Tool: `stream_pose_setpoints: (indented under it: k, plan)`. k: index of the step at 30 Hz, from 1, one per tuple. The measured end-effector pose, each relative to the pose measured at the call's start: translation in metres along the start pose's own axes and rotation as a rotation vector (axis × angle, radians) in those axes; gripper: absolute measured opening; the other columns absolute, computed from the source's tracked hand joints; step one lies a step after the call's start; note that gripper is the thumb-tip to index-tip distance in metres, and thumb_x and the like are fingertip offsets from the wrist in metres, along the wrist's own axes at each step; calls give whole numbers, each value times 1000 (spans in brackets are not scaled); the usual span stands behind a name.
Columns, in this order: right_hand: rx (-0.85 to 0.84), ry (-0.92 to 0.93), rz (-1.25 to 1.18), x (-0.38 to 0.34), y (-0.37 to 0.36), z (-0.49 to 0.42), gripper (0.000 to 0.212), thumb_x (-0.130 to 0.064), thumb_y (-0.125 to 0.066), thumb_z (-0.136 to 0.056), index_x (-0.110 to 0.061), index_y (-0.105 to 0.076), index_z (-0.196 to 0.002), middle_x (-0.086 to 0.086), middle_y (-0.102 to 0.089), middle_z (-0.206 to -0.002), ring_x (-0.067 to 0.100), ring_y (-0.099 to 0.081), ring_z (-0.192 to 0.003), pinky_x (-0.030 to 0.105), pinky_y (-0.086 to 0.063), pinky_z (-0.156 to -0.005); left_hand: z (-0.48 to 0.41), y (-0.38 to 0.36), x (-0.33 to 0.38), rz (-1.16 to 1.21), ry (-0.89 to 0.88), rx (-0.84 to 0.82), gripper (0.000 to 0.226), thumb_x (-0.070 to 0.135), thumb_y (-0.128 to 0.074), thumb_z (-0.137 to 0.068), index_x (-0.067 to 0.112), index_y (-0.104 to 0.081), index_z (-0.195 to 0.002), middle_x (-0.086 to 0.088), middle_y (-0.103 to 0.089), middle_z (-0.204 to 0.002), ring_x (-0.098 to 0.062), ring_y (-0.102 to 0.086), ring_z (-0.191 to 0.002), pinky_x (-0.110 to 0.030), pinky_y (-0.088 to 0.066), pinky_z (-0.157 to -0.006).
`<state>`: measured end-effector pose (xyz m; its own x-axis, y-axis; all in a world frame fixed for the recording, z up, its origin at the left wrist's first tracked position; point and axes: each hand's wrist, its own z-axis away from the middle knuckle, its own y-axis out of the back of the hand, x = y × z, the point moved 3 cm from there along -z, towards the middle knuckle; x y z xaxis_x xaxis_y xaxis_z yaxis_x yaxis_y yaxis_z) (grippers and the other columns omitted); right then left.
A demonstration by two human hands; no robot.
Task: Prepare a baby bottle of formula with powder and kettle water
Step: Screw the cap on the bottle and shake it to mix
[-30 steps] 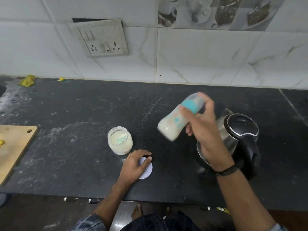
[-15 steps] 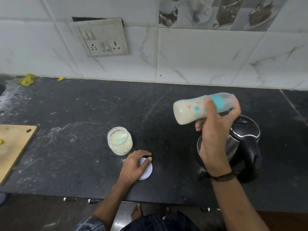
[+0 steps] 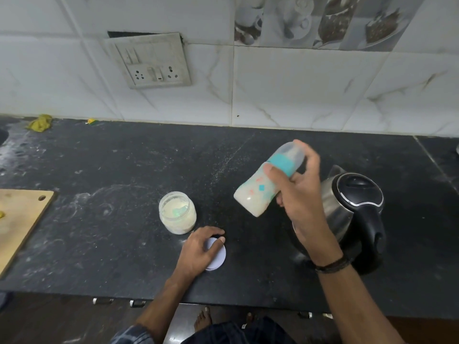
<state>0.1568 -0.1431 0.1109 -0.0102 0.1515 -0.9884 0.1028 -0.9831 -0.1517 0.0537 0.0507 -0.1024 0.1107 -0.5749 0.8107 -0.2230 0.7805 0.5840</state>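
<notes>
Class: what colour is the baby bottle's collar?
The collar is teal; head view shows it best.

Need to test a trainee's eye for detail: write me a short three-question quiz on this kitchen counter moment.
1. True or false: the powder jar has its cover screwed on.
2. What does the right hand grip, tilted above the counter? A) a spoon B) the baby bottle C) a cup
3. Fill in: the left hand holds the round white ___ down flat beside the jar.

Key: 1 false, the jar stands open. 2 B. 3 lid.
</notes>
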Motion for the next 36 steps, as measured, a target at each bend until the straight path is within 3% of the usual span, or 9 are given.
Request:
stream_pose_setpoints:
  k: [2,4,8,13,17,22,26,31,36]
  plan:
    - [155,33,-115,-5,6,-2,55,-13,-70,-95,-31,-38,-135,9,-66,-99,7,-56,-58,19,-42,-43,0,0,0,-7,7,2,13,32,-70,-95,34,-75,-107,32,-67,-109,10,-57,-110,-9,-37,-95]
    - [188,36,-105,-6,9,-5,56,-17,-69,-96,-31,-35,-137,12,-66,-101,9,-53,-55,20,-41,-42,0,0,0,-10,13,2,14,29,-71,-95,34,-75,-107,32,-67,-110,11,-57,-110,-7,-36,-94]
    - [-123,8,83,-2,0,-2,61,-8,-77,-89,-36,-44,-132,13,-63,-109,7,-65,-72,18,-50,-55,0,0,-2,-2,0,-8,14,30,-71,-95,35,-75,-107,30,-68,-111,7,-58,-112,-10,-38,-95]
    - [157,65,-145,-13,8,-3,53,-13,-69,-96,-35,-37,-133,4,-66,-97,7,-58,-63,19,-41,-43,0,0,1,-11,9,-2,14,29,-70,-95,34,-75,-107,30,-68,-110,9,-58,-111,-6,-35,-93]
    - [-114,-7,44,-3,-7,1,59,-7,-75,-90,-32,-43,-134,12,-62,-104,1,-61,-63,14,-46,-49,0,0,0,-2,6,-8,14,29,-71,-95,34,-75,-107,30,-68,-111,9,-58,-111,-9,-38,-94]
    - [185,20,-163,-7,3,-5,55,-15,-69,-96,-32,-38,-137,6,-66,-96,8,-54,-58,20,-40,-42,0,0,0,-18,13,-6,14,31,-70,-95,35,-75,-108,30,-68,-111,10,-56,-110,-7,-36,-93]
    - [-102,-53,25,0,-6,-4,57,-7,-74,-90,-30,-45,-132,11,-63,-100,2,-61,-60,16,-46,-48,0,1,0,9,-22,9,19,40,-66,-91,33,-76,-106,34,-67,-108,10,-59,-109,-6,-36,-93]
    - [229,19,-198,-7,8,-6,53,-17,-69,-96,-30,-39,-138,-2,-67,-89,8,-50,-56,21,-37,-41,0,1,1,13,-20,18,22,42,-64,-90,33,-76,-106,37,-66,-108,11,-58,-109,-5,-36,-93]
    - [-45,-17,10,-9,1,-3,58,-4,-73,-91,-27,-45,-136,4,-65,-92,1,-59,-57,13,-43,-46,0,1,0,29,-31,9,21,43,-64,-90,34,-76,-106,35,-66,-111,7,-59,-110,-6,-37,-93]
